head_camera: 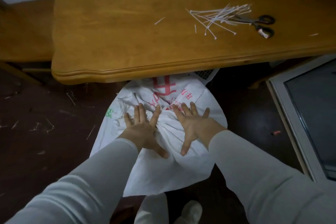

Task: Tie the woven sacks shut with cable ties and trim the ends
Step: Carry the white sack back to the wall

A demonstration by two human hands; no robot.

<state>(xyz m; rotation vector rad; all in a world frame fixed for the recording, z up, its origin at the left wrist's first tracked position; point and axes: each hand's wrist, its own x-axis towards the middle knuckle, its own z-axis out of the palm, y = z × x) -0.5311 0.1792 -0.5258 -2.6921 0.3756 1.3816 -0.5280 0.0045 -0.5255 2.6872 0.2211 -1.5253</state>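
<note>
Two pale-sleeved arms reach down to a white woven sack (163,160) on the dark floor; left hand (143,129) and right hand (192,125) press flat, each grip open with fingers spread, flanking its gathered neck. Beyond, cable ties (218,17) and scissors (261,23) lie on the wooden surface (118,32)

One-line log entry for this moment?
left hand: open on sack | right hand: open on sack | ties, scissors: on table

sack (196,94), red print, perhaps "中"
</note>
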